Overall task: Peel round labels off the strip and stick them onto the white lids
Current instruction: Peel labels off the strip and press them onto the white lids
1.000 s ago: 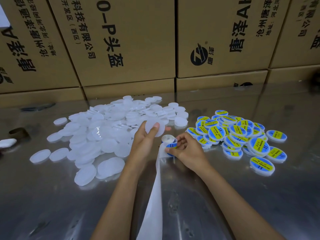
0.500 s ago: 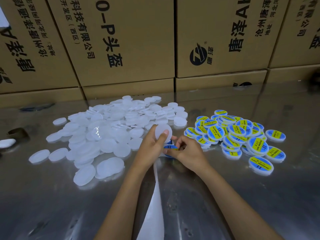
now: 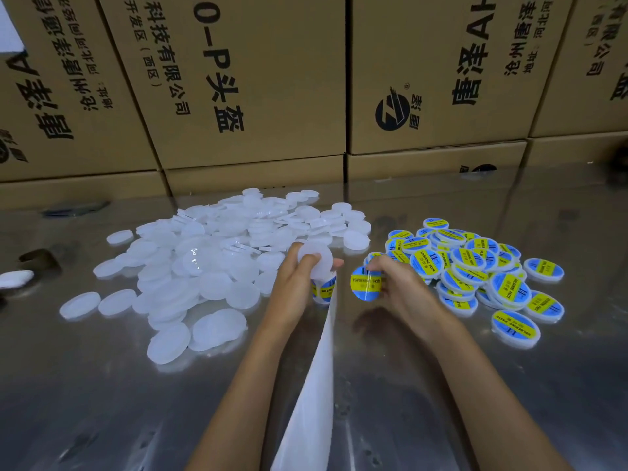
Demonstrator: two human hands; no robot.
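Note:
My left hand (image 3: 295,279) grips a plain white lid (image 3: 319,260) between thumb and fingers, and the same hand holds the top of the label strip (image 3: 314,375), whose white backing hangs down toward me. One blue and yellow label (image 3: 325,287) still shows on the strip under the lid. My right hand (image 3: 402,287) pinches a peeled round blue and yellow label (image 3: 365,283) by its edge, a short gap to the right of the lid. A heap of plain white lids (image 3: 210,263) lies on the left.
A pile of labelled lids (image 3: 475,270) lies on the right of the shiny metal table (image 3: 509,385). Stacked cardboard boxes (image 3: 258,79) wall off the back edge. A small dark object (image 3: 39,258) and a white thing (image 3: 15,278) sit at the far left.
My right hand has pulled a label free of the strip and moved it right, away from the left hand. The left hand has raised the white lid slightly.

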